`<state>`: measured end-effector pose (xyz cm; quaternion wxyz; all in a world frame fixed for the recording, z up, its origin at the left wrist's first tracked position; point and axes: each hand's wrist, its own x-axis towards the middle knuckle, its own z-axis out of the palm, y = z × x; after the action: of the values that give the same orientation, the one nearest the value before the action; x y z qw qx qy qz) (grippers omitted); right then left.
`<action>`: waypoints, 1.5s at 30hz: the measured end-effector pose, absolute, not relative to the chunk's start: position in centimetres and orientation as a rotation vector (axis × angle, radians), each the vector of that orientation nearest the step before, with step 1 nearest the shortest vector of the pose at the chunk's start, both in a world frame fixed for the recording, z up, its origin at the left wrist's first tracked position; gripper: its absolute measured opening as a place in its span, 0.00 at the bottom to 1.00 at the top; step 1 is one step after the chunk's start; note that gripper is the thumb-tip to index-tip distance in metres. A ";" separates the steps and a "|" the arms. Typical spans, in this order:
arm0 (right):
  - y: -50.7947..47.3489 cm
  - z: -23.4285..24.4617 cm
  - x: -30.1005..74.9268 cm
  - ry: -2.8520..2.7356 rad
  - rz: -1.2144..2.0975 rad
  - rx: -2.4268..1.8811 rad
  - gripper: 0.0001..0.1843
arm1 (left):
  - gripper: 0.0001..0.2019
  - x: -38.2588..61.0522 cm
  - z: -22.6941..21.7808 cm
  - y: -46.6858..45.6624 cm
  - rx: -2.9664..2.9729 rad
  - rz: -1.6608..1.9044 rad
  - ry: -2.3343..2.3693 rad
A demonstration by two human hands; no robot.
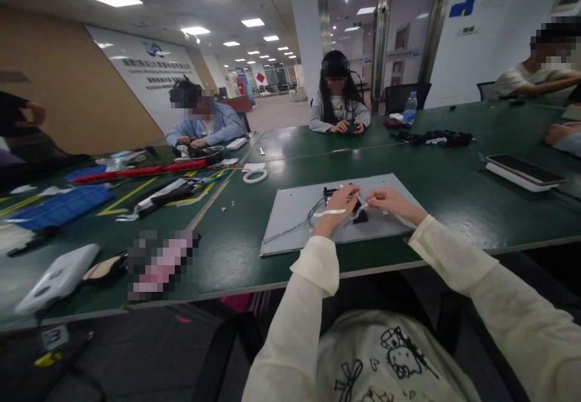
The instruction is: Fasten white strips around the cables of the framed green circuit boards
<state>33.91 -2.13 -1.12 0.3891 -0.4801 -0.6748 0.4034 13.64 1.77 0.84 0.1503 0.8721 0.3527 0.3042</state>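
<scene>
A light grey board (290, 205) lies on the green table in front of me, with both my hands over it. My right hand (388, 202) is closed in a pinch on a thin white strip (361, 210), which hangs between the two hands. My left hand (340, 203) is closed at a dark fixture; what its fingertips grip is hidden. A white band (329, 212) crosses the back of this hand. Below the fingers stands the fixture's black base (361, 218) on the board. Thin grey cables (290, 229) run from beside my left hand across the board's left part.
Left of the board lies a white tape roll (255, 176). Farther left are a blue tray (63, 205), a white case (59, 278) and tools. A phone on a white box (521, 175) and a water bottle (410, 109) stand right. Several people sit around the table.
</scene>
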 end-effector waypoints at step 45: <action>-2.9 -1.4 32.5 -1.614 1.040 -1.347 0.13 | 0.17 11.9 0.4 0.4 1.983 0.551 0.992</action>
<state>32.52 -2.87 -1.42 0.3874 -0.5295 -0.6344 0.4088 11.94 0.43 0.43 0.4153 0.7896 0.3949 0.2194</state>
